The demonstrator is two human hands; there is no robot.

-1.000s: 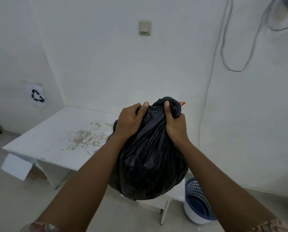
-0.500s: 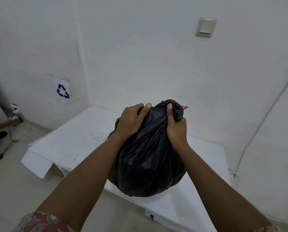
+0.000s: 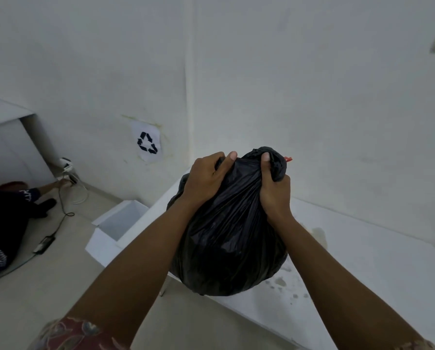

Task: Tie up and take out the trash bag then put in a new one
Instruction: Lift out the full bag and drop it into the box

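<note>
Trash bag (image 3: 230, 238), unlabelled black plastic, gripped by left hand (image 3: 206, 179) and right hand (image 3: 274, 190).

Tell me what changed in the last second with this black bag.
The view swung left: the paper recycling sign slid toward the middle, a white open box came into view, and the blue basket left it. The left hand and right hand keep their grip on the gathered neck of the black plastic trash bag above the white table.

Black trash bag (image 3: 226, 238) in both hands' grip, left hand (image 3: 206, 176), right hand (image 3: 274, 190)
</note>
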